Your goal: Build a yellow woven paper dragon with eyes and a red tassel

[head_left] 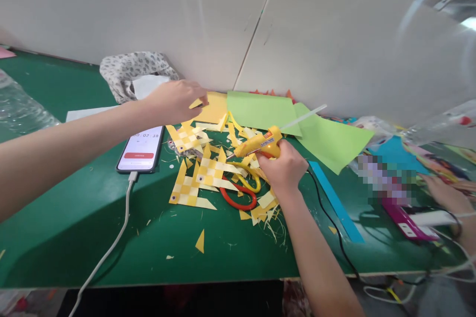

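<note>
Yellow plastic glue gun (256,145), centre: likely handling light, stiff; right hand (283,167) clamping its rear, the sensible hold; left hand (179,99), upper left of centre: pinching uncertain.

Before us a green table (92,245) crosses the frame. On it we see a phone (140,151) left of centre, woven fish (186,189), scissors (238,206) and scraps (266,200) mid-frame, and a blue strip (336,201) right of centre.
</note>
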`<state>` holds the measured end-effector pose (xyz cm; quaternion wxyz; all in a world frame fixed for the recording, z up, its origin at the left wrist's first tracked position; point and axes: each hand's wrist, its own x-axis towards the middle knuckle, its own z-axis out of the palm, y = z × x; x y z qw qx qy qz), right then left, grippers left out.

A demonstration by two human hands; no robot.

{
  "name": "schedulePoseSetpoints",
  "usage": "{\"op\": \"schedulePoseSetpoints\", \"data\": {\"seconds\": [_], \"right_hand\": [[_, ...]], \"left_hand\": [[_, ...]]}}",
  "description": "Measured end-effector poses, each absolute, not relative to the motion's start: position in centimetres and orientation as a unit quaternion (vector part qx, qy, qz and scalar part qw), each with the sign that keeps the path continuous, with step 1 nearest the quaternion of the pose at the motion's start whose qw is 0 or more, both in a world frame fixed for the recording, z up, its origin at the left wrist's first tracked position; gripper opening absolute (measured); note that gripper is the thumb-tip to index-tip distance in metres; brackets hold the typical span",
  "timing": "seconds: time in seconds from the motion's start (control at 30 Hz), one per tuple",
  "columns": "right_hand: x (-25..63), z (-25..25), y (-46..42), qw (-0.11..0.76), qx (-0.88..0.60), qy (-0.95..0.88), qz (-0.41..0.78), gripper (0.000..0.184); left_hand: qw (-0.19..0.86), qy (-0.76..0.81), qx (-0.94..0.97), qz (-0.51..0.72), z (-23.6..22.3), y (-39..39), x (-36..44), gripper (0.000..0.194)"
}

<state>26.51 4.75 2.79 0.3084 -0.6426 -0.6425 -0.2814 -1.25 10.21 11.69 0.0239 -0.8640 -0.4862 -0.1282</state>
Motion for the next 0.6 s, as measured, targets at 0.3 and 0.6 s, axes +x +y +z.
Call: {"op": "schedulePoseSetpoints", "data": {"seconds": [0.3, 0.6], "right_hand": [[25.5, 3.0, 4.5, 0.309, -0.672, -0.636, -0.221, 0.032], [25.3, 2.8, 4.3, 0.274, -0.705, -0.645, -0.109, 0.030]], "left_hand": [[-0.026, -0.519, -0.853, -0.048, 8.6, 9.8, -6.2, 0.043], [-0.048, -0.431, -0.901, 0.003, 7.6, 7.8, -5.9, 0.040]]}}
